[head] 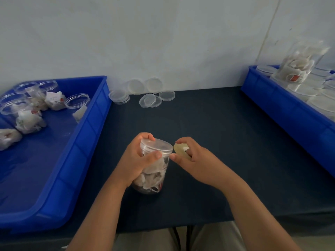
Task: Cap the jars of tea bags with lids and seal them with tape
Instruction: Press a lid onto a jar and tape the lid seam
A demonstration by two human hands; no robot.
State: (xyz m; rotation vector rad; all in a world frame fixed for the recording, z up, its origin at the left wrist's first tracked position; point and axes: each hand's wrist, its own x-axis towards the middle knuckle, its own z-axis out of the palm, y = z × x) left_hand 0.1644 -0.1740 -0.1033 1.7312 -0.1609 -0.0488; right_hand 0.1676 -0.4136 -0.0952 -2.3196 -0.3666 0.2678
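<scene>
At the desk's (226,142) near middle, the left hand (137,160) grips a capped jar (154,171) of tea bags. The right hand (190,156) pinches a tape roll (181,150) beside its lid (157,144). Spare lids (150,94) lie farther back.

I note both forearms reaching in from the near edge. Left hand (140,160) curls round the jar (154,180), thumb across its front. Right hand (194,157), just beside, pinches the tape roll (181,151).
</scene>
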